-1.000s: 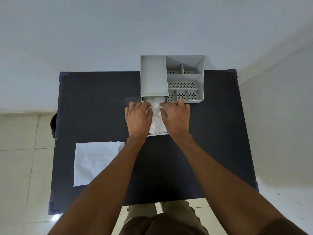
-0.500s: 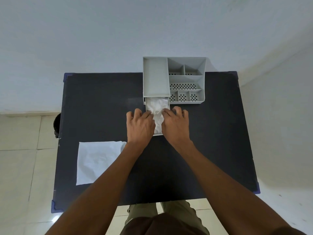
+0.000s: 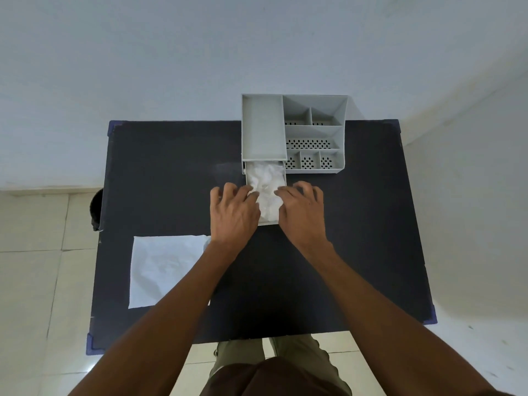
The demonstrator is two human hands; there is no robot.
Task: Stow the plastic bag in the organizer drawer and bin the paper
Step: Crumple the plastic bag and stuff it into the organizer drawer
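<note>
Right now the left hand [image 3: 233, 215] and right hand [image 3: 301, 214], fingers spread flat and gripping nothing, tuck the crumpled plastic bag [image 3: 265, 184] down into the pulled-out drawer [image 3: 268, 223] of the organizer [image 3: 314, 132], which I reckon wants pushing shut next, while the paper [image 3: 163, 270] lies unbinned on the table [image 3: 357, 238].

A dark table [image 3: 357, 252] with blue corner caps stands against a plain pale wall [image 3: 171, 52] on a floor [image 3: 34, 281] of light, glossy tiles.

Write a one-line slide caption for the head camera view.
Both hands, left hand and right hand, tuck a white plastic bag into the grey organizer's open drawer; paper waits.
</note>
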